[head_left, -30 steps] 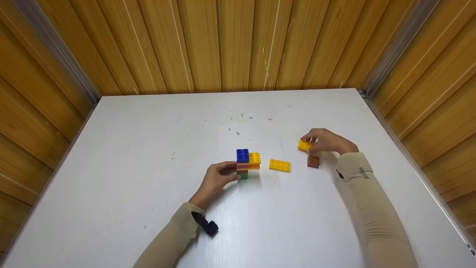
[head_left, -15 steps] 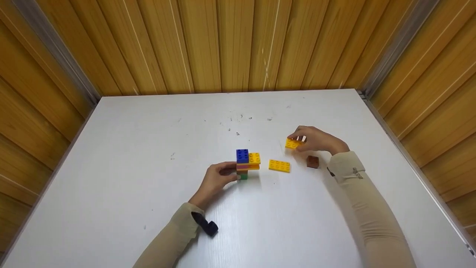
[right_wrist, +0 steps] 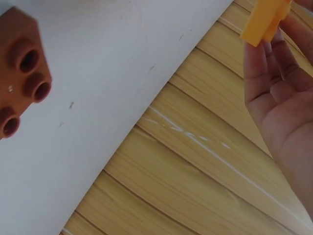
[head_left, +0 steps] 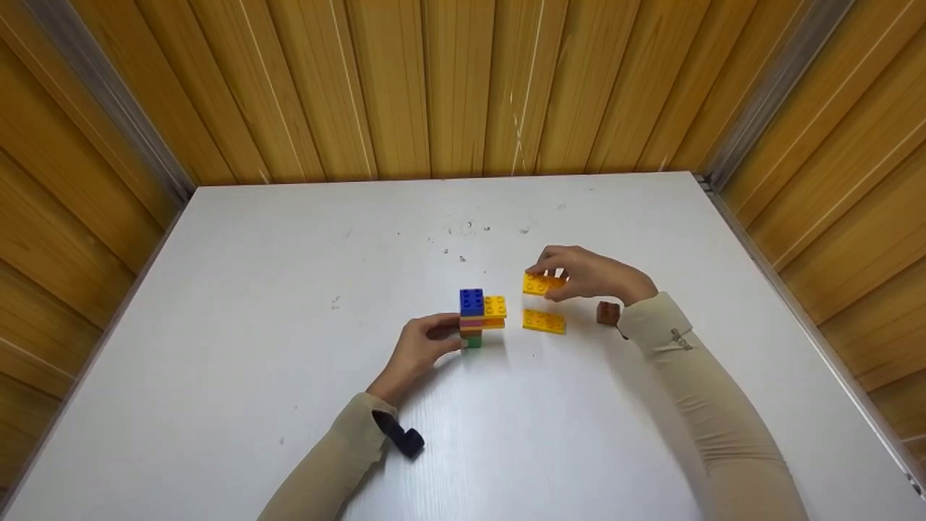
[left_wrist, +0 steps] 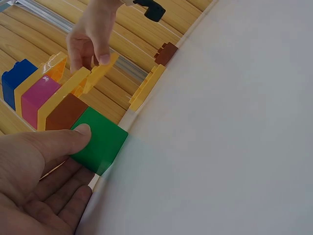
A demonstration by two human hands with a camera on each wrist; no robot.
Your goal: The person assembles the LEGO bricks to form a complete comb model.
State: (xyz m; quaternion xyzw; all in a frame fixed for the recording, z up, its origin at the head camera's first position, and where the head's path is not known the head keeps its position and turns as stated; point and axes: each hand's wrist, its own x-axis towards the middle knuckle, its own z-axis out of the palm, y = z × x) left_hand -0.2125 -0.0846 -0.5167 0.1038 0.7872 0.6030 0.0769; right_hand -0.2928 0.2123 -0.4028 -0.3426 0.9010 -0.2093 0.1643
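Note:
My left hand (head_left: 419,351) grips the foot of a toy brick tower. In the left wrist view the thumb presses the green brick (left_wrist: 100,139) at the bottom. Above it come a brown brick (left_wrist: 67,112), a yellow plate, a magenta brick (left_wrist: 40,99), another yellow plate and a blue brick (head_left: 472,301) on top. Both yellow plates jut out to the right. Between thumb and fingers, my right hand (head_left: 599,277) pinches a loose yellow studded brick (head_left: 536,284), raised off the table in the left wrist view. The right wrist view shows that yellow brick (right_wrist: 264,22) at the fingertips.
Another flat yellow brick (head_left: 544,322) lies on the white table (head_left: 289,289), just right of the tower. Farther right sits a brown brick (head_left: 608,313), close to the right sleeve. Wood-patterned walls (head_left: 456,87) border the table's back and sides.
My right hand has carried the yellow brick leftward, from above the brown brick to behind the flat yellow one. The left hand and the tower stay in place.

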